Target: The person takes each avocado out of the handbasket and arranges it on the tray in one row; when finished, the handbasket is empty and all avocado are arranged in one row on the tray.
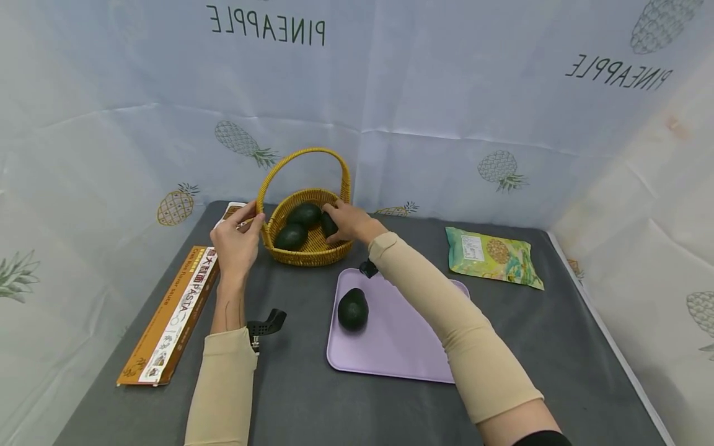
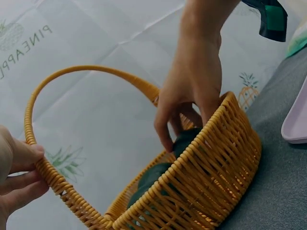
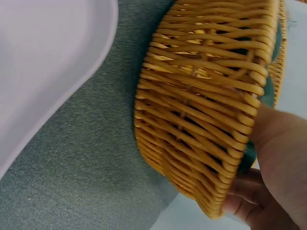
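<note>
A yellow wicker basket [image 1: 309, 257] with a tall arched handle stands at the back of the table. My left hand [image 1: 237, 244] pinches the handle near its lower left end, between thumb and fingers. Inside the basket, my right hand [image 1: 352, 223] grips a dark green avocado [image 1: 328, 227] at the right side. Two more avocados, a rear one [image 1: 304, 215] and a front one [image 1: 290, 236], lie left of it. In the right wrist view the basket's woven wall [image 3: 192, 100] hides most of the held avocado. Another avocado [image 1: 353, 310] rests on the left part of a lilac tray [image 1: 396, 347].
An orange-brown pasta box [image 1: 173, 322] lies along the table's left side, with another box behind the left hand. A green and yellow packet [image 1: 493, 257] lies at the right rear. Pineapple-print cloth [image 1: 418, 124] hangs right behind the table. The tray sits under the right forearm.
</note>
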Motion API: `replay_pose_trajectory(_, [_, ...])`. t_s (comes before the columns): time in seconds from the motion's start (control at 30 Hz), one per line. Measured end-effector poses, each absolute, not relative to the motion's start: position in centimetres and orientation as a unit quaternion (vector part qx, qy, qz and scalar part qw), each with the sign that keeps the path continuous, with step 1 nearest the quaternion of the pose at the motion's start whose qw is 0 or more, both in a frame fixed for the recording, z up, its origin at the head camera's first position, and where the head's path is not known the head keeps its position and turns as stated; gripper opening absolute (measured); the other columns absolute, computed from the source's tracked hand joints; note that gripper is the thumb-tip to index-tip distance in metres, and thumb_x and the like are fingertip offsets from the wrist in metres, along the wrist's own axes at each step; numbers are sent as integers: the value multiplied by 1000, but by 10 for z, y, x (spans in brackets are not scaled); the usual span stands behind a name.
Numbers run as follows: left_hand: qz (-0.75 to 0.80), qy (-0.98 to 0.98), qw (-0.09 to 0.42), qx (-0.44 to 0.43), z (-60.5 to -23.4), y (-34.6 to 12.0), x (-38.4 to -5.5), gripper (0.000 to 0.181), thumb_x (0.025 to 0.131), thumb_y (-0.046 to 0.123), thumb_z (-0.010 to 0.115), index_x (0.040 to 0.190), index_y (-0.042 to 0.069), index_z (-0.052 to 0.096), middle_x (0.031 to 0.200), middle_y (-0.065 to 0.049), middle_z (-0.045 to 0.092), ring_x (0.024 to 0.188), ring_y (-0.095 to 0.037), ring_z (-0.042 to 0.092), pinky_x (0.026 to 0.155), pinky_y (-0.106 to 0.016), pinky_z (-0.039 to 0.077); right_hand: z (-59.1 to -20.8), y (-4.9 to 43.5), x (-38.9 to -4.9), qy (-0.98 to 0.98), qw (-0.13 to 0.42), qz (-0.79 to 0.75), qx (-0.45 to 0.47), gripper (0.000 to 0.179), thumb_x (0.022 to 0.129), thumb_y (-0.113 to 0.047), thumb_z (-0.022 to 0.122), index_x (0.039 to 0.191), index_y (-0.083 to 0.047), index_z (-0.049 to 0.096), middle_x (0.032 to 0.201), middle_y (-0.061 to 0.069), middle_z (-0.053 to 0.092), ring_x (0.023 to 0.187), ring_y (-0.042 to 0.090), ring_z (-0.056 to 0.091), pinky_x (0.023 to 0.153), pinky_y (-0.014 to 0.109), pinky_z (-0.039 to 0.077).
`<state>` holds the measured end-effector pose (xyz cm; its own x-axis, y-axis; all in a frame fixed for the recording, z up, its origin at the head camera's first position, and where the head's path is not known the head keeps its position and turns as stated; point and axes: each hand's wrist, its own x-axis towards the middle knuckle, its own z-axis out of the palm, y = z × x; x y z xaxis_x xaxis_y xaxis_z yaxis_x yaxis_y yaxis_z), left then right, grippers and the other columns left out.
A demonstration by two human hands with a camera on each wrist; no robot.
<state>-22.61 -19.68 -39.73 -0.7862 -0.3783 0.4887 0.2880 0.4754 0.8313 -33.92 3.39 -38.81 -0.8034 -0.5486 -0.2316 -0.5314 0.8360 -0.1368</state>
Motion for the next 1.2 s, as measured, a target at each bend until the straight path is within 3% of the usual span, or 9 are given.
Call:
replay_pose_trajectory(0.17, [-507,-797,326,31,-397,-196,-225,37,99,11,74,135,6,71,118,-18,76,106,-31,76,90,-24,64,-393,33,-341,949,116,-28,-292,90,93,-42,80,160,-12,30,162,17,39,144,32,48,116,46,49])
replay_pose_trajectory(0.27, [-504,-800,324,33,-397,-195,-225,37,99,12,74,136,7,71,119,-17,76,107,-29,75,92,-25,64,-396,32,-342,951,102,-2,-291,90,92,-47,80,158,-11,30,158,15,45,142,31,51,115,45,51])
replay_pose_trajectory(0.5, [-508,-799,319,35,-398,-195,-225,37,100,13,73,136,7,71,120,-18,76,106,-31,76,92,-26,64,-405,29,-340,953,33,84,-289,107,87,-70,72,162,-8,29,154,13,53,144,30,47,124,43,40])
replay_pose_trajectory(0.7, [-508,-798,324,33,-398,-196,-225,36,100,13,73,135,7,71,119,-18,76,106,-34,76,90,-23,64,-406,28,-337,952,5,84,-295,104,84,-71,74,156,-5,38,140,11,62,132,28,58,117,42,47])
replay_pose_trajectory(0.8, [-507,-796,331,29,-399,-195,-226,36,99,11,74,134,8,72,118,-17,77,105,-33,76,89,-19,63,-404,32,-334,955,6,47,-294,100,85,-68,77,153,-4,40,134,12,66,123,29,63,110,43,53])
replay_pose_trajectory(1.0, [-505,-796,331,27,-400,-194,-225,35,99,12,74,134,8,72,118,-17,77,104,-33,76,88,-16,62,-388,49,-327,956,45,-120,-262,101,87,-54,82,160,-4,32,140,18,62,118,34,67,101,46,60])
replay_pose_trajectory(1.2, [-502,-799,330,31,-399,-194,-225,36,99,13,73,135,7,72,119,-16,77,104,-32,77,88,-17,63,-362,81,-310,935,55,-232,-263,100,86,-54,83,160,-5,38,137,14,65,119,28,66,99,42,60])
